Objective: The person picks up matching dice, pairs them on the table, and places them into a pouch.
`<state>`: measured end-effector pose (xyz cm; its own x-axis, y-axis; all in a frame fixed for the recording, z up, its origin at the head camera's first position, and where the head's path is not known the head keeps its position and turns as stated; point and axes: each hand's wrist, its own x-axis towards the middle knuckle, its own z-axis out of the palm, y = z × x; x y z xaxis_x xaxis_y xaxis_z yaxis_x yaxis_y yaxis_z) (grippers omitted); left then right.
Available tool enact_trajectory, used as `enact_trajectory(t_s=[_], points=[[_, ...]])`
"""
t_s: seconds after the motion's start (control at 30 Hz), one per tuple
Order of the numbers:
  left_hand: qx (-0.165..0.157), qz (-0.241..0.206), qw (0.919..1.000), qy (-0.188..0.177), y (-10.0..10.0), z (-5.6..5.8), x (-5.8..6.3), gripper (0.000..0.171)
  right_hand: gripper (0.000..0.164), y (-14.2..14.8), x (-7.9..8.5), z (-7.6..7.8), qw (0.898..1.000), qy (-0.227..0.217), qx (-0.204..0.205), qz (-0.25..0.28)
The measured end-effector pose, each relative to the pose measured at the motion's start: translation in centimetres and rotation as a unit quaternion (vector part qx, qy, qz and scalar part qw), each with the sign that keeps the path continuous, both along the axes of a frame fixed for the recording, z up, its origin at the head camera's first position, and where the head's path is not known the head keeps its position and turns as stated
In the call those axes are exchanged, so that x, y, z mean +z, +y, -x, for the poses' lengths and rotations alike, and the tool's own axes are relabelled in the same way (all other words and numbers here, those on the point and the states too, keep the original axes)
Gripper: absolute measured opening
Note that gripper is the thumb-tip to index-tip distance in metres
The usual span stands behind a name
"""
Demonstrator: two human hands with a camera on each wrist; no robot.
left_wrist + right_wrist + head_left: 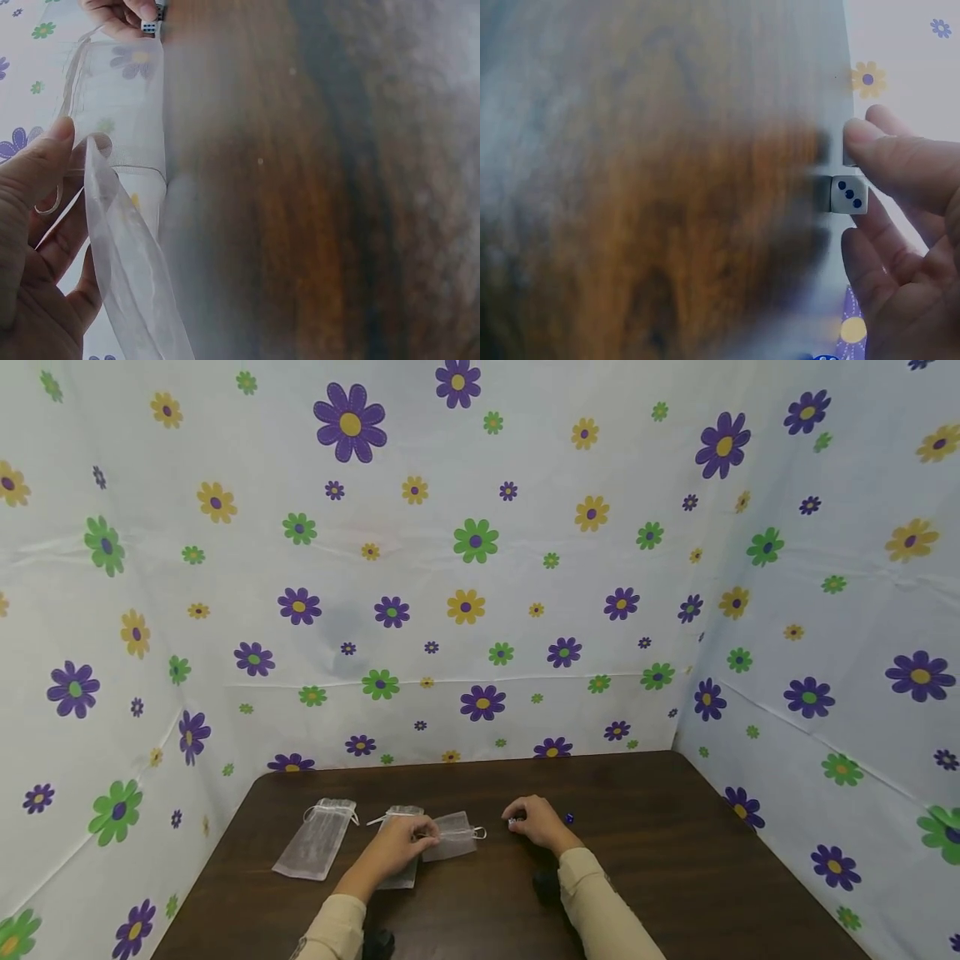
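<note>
White cubic dice [850, 194] sit clamped in the right grip [542, 822]; left grip [401, 845] pinches a gauzy pouch [453, 847].

- Dark brown wood, that's the table [697, 868], spreading out in front of me!
- Over on the left, a sheer drawstring bag [315, 843], lying flat, cord at its neck.
- Next along, a second bag [400, 872], partly covered by my left hand [407, 843].
- Just right of it, a third bag [452, 838], at my fingers.
- And the white die [849, 195], three dots showing, at my right hand [538, 823]; a blue die [570, 818] just beside, rightward!
</note>
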<state>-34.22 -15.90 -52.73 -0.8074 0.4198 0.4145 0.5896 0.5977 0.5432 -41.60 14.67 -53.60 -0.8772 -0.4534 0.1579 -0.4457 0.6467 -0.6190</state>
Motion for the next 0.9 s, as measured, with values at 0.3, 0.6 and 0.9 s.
enact_trajectory(t_s=[0.3, 0.6, 0.9], points=[[0.002, -0.003, 1.0000, 0.004, 0.2, -0.2, -0.3, 0.009, 0.012, -0.5, 0.5, -0.2, 1.000, 0.005, 0.000, 0.005], [0.005, 0.011, 0.9998, -0.014, 0.2, 0.0, -0.2, 0.007, 0.012, -1.1, 1.7, -0.1, 1.000, 0.015, 0.007, 0.013], [0.009, 0.018, 0.9997, -0.012, 0.3, 0.2, -0.3, 0.007, 0.013, -1.2, 2.8, -0.1, 1.000, 0.008, 0.004, 0.013]])
